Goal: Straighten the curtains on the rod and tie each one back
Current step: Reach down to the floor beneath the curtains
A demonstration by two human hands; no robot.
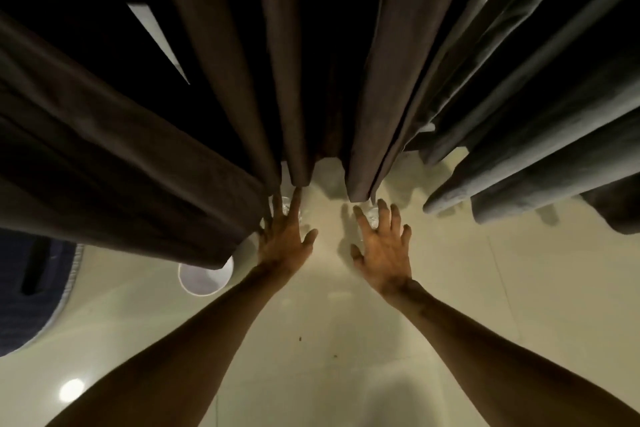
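Both bare arms reach forward into the middle of the view, toward the ends of hanging curtains. The brown curtain (114, 163) fills the left and centre in deep folds, with dark gaps between them. The grey curtain (526, 163) hangs in folds on the right, just beside the brown one.

The left hand (285, 236) is stretched flat with its fingers straight and close together. Its fingertips (297, 192) touch the end of a narrow brown fold, and its outer edge lies against the wide brown fold to the left. It grips nothing.

The right hand (384, 248) is held with its fingers spread apart and slightly bent, just short of the end of the next brown fold. It holds nothing and touches no cloth that can be seen.

Small clear objects (372, 215) show near the fingertips of both hands, too blurred to name.

Beyond the hands lies a cream tiled surface (346, 340) bearing hand shadows. A white round object (204, 279) sits partly under the brown curtain's edge. A dark blue fabric (31, 291) with a pale border lies at far left.
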